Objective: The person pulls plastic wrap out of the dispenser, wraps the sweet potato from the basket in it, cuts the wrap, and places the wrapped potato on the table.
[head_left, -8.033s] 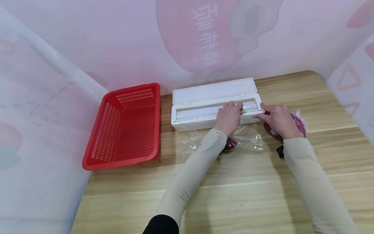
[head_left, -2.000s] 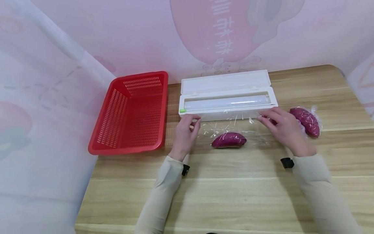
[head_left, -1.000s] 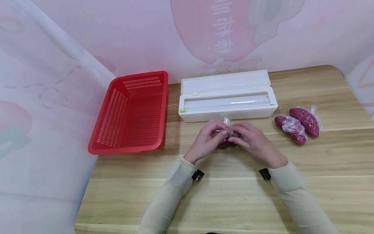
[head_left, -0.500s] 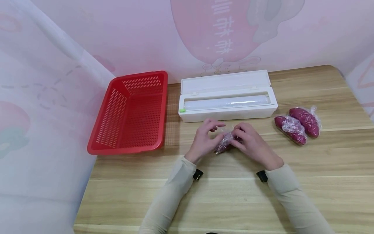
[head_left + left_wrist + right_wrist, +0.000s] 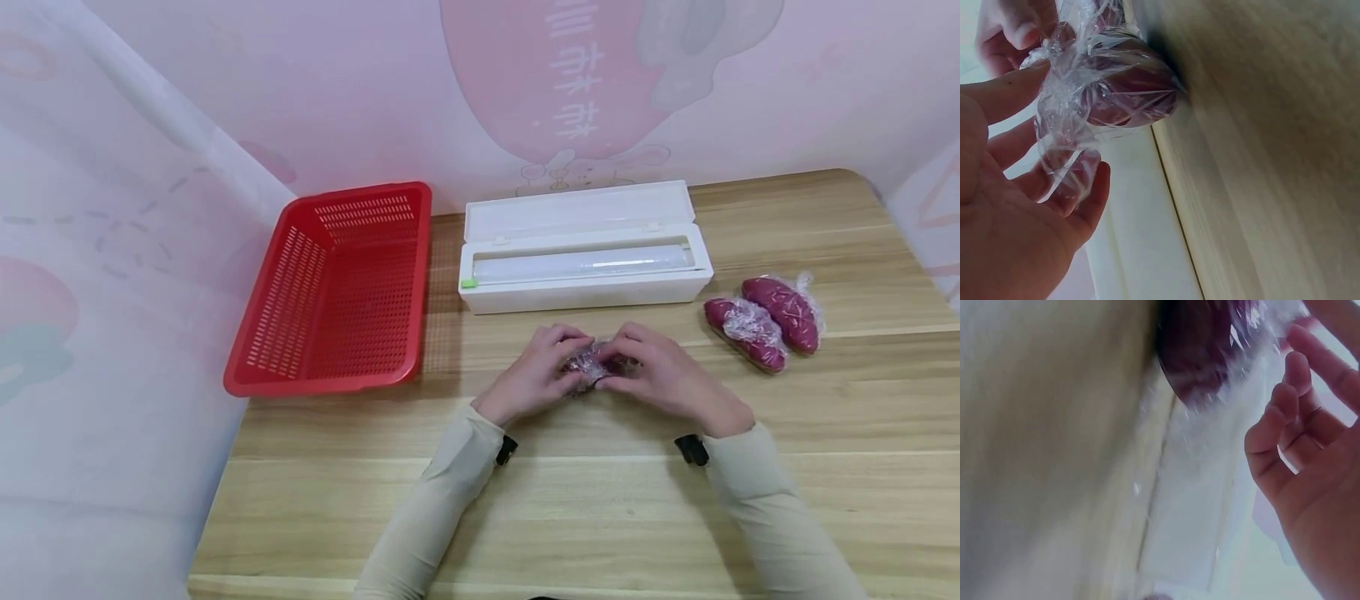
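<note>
A purple sweet potato point(image 5: 591, 363) in crumpled cling film lies on the table between the two hands, partly covered by fingers. My left hand point(image 5: 534, 377) holds its left end; in the left wrist view, the thumb presses the bunched cling film point(image 5: 1063, 100) and the other fingers curve behind it. From the other side, my right hand point(image 5: 663, 377) grips the right end between thumb and fingers. The right wrist view is blurred, with the dark sweet potato point(image 5: 1197, 350) near the fingertips. Two film-wrapped sweet potatoes point(image 5: 783, 312) point(image 5: 746, 333) lie side by side to the right.
Behind the hands stands a white cling film dispenser point(image 5: 585, 294), its lid raised and the roll point(image 5: 577, 264) showing. A green slider point(image 5: 468, 283) sits at its left end. The red slotted basket point(image 5: 415, 333) is at the left, near the wall.
Earlier the hands held a film sheet taut at the dispenser above the sweet potato. Since then the film has been gathered round it, and the hands have come closer together over it.
</note>
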Tool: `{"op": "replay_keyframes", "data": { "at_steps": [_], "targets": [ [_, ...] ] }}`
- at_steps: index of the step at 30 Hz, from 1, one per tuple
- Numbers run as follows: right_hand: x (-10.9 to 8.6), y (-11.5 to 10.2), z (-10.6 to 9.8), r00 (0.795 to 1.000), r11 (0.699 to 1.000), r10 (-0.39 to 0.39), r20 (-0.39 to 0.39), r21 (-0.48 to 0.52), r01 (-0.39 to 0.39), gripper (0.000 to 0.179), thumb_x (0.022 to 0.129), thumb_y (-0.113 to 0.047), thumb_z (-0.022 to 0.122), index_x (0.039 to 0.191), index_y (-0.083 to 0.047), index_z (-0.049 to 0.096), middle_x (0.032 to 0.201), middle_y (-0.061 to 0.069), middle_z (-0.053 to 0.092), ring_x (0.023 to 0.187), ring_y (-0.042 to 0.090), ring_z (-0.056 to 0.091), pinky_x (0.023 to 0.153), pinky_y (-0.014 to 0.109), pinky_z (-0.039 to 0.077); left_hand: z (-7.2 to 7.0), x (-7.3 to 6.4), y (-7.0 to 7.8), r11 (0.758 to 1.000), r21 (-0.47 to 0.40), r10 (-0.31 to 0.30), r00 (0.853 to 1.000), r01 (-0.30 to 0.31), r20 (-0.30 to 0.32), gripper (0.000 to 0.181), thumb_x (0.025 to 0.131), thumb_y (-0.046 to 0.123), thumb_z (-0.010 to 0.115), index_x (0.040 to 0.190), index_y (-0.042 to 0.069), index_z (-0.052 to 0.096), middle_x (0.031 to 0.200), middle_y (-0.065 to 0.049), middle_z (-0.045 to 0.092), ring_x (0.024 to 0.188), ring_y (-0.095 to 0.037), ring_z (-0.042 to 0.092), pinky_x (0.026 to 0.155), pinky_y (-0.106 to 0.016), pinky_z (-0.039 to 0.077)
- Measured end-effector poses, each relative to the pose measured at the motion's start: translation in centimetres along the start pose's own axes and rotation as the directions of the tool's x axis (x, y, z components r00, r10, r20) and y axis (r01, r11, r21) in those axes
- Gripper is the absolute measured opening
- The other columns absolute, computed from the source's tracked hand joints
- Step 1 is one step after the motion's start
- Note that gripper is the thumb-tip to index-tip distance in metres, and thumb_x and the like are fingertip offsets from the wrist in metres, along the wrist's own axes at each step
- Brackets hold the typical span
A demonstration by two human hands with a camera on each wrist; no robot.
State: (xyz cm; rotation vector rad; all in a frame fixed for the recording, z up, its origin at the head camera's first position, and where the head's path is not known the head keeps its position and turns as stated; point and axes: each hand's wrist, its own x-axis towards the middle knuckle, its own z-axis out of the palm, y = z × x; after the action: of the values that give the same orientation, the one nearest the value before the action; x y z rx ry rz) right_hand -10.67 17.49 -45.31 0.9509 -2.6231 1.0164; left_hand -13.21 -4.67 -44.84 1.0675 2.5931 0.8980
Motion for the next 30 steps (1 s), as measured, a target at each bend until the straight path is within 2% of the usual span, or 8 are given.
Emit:
{"op": "replay_keyframes", "data": {
  "at_steps": [3,6,11,14,19,22,27,30],
  "targets": [
    [-0.2,0.4,-0.9,1.0,1.0,0.025,-0.001,-0.014,-0.025,0.038,0.067,-0.013,0.086,0.102,-0.008,0.07,0.094,0.004,0.059,0.085,0.018,0.058,0.075,0.035,0.049,0.0,0.0,0.0,1.0,0.029,-0.003,1.0,0.003,0.017,0.05,0.091,0.023,0.067,0.137,0.01,0.053,0.137,-0.003,0.05,0.12,-0.019,0.042,0.101,-0.029,0.041],
    [-0.4,0.7,-1.8,0.993,0.994,0.103,0.062,-0.036,-0.101,0.047,0.068,-0.011,0.086,0.112,-0.008,0.068,0.102,0.008,0.057,0.093,0.023,0.057,0.079,0.039,0.048,-0.1,-0.1,0.1,0.999,0.051,-0.002,0.999,0.001,0.033,0.048,0.091,0.021,0.066,0.137,0.012,0.053,0.137,-0.002,0.051,0.119,-0.018,0.043,0.101,-0.029,0.041],
    [-0.8,1.1,-2.7,0.945,0.969,0.246,0.215,-0.053,-0.24,0.065,0.07,-0.011,0.082,0.131,-0.009,0.057,0.113,0.014,0.054,0.096,0.026,0.056,0.081,0.042,0.05,0.0,-0.1,0.1,0.994,0.104,0.013,0.999,-0.017,0.044,0.047,0.091,0.016,0.065,0.137,0.011,0.053,0.136,-0.003,0.052,0.122,-0.019,0.047,0.107,-0.031,0.04],
    [-0.9,1.2,-2.6,0.931,0.961,0.274,0.241,-0.044,-0.272,0.067,0.072,-0.008,0.08,0.133,-0.007,0.053,0.111,0.017,0.055,0.088,0.022,0.057,0.075,0.037,0.051,0.1,-0.1,0.3,0.99,0.142,-0.014,1.0,0.01,0.028,0.046,0.092,0.013,0.063,0.137,0.016,0.054,0.139,-0.006,0.048,0.124,-0.023,0.048,0.103,-0.032,0.044],
    [-0.5,1.1,-2.1,0.946,0.965,0.256,0.201,0.005,-0.262,0.059,0.074,-0.004,0.079,0.128,-0.003,0.055,0.108,0.016,0.058,0.078,0.014,0.058,0.07,0.028,0.051,0.1,-0.4,1.1,0.978,0.178,-0.11,0.994,0.112,-0.021,0.05,0.093,0.002,0.055,0.135,0.029,0.057,0.135,-0.01,0.04,0.117,-0.025,0.046,0.085,-0.028,0.052],
    [0.0,0.8,-1.8,0.957,0.97,0.23,0.177,0.037,-0.24,0.052,0.074,-0.002,0.078,0.122,-0.002,0.058,0.106,0.014,0.058,0.078,0.014,0.059,0.069,0.026,0.052,0.2,-0.4,1.4,0.973,0.184,-0.134,0.99,0.141,-0.047,0.054,0.091,-0.003,0.053,0.134,0.03,0.058,0.126,-0.01,0.041,0.111,-0.023,0.043,0.083,-0.027,0.051],
    [0.6,0.6,-1.2,0.973,0.982,0.172,0.155,0.054,-0.182,0.041,0.076,0.003,0.075,0.115,-0.002,0.062,0.102,0.012,0.056,0.078,0.015,0.06,0.068,0.027,0.053,0.5,-0.6,1.4,0.976,0.172,-0.124,0.991,0.131,-0.053,0.054,0.09,-0.003,0.054,0.136,0.025,0.056,0.117,-0.007,0.044,0.105,-0.02,0.043,0.087,-0.026,0.048],
    [0.8,0.6,-0.8,0.976,0.986,0.159,0.15,0.031,-0.166,0.044,0.077,0.002,0.074,0.119,-0.004,0.061,0.106,0.012,0.055,0.078,0.015,0.057,0.068,0.027,0.051,0.5,-0.6,1.3,0.976,0.195,-0.09,0.995,0.097,-0.045,0.05,0.091,-0.001,0.054,0.137,0.021,0.055,0.118,-0.005,0.048,0.106,-0.019,0.044,0.088,-0.026,0.047]
  ]
}}
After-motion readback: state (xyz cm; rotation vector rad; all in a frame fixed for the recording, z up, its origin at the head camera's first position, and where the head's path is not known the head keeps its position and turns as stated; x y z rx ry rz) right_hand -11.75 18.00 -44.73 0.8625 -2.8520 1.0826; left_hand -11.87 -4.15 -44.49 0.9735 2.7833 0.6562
